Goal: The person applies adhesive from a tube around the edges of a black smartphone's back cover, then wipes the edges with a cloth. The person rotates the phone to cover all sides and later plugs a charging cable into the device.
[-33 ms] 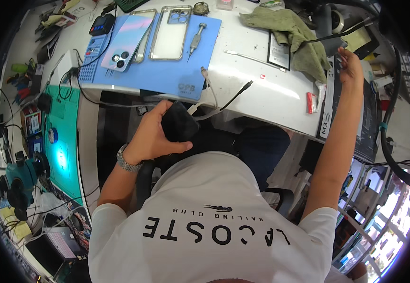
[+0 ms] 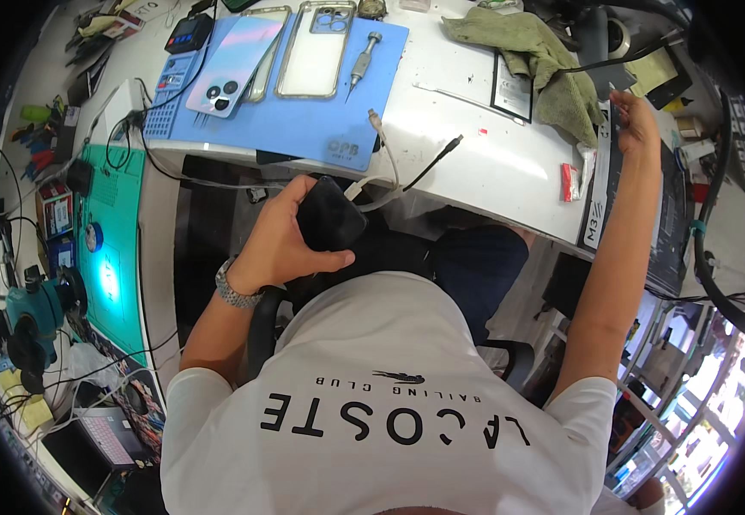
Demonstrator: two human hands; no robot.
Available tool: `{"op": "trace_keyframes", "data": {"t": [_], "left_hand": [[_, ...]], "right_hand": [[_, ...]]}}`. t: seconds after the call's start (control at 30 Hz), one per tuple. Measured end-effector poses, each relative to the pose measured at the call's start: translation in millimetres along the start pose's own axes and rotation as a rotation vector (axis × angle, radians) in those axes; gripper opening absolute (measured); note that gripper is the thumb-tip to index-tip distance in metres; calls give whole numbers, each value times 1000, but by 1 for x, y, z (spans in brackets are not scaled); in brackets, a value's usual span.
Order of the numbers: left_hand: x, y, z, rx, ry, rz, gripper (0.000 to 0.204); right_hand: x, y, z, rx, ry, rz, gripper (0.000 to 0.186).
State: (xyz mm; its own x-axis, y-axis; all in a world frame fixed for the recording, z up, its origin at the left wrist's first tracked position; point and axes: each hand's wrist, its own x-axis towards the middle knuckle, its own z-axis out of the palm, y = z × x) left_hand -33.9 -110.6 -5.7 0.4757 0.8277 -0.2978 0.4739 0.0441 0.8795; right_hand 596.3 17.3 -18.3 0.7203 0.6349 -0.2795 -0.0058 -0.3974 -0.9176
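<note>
My left hand (image 2: 282, 236) is closed around a dark phone (image 2: 331, 215), held over my lap just below the desk's front edge. A pale cable (image 2: 364, 183) runs to the phone's upper edge; whether it is plugged in is hard to see. Stretched far out to the right, my right hand (image 2: 636, 127) is beside the green cloth (image 2: 561, 99) and above a long black box (image 2: 647, 206). Its fingers are curled together, and whatever they grip is too small to make out.
On the desk's blue mat (image 2: 304, 133) lie a pastel phone (image 2: 239, 64), a clear phone case (image 2: 312, 56) and a screwdriver (image 2: 364, 60). A black cable end (image 2: 441, 154) overhangs the front edge. A red packet (image 2: 570, 182) lies right; a teal microscope (image 2: 33, 309) stands left.
The view has shifted slightly, and the phone in my left hand sits a touch further right in it. My right hand stays at the same spot by the cloth.
</note>
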Motion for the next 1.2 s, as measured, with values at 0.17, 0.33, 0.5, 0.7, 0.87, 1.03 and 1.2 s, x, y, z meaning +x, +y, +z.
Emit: {"op": "trace_keyframes", "data": {"t": [0.17,0.33,0.5,0.7,0.87,1.03,1.2], "left_hand": [[-7,-9,20,-186,103,120,78],[-10,-11,35,-230,192,124,67],[-4,-7,40,-167,177,171,64],[-5,-6,47,-82,239,200,62],[-5,-2,54,-107,295,135,56],[-2,-6,56,-173,302,126,52],[0,-1,59,-325,263,95,40]], "right_hand": [[-144,-22,23,-5,69,-298,21],[-330,5,68,-255,-497,-686,3],[-391,48,109,-204,-797,-607,4],[-398,62,119,-224,-876,-506,9],[-396,62,118,-272,-904,-478,11],[-394,64,116,-289,-901,-475,10],[-394,64,115,-301,-886,-548,7]]}}
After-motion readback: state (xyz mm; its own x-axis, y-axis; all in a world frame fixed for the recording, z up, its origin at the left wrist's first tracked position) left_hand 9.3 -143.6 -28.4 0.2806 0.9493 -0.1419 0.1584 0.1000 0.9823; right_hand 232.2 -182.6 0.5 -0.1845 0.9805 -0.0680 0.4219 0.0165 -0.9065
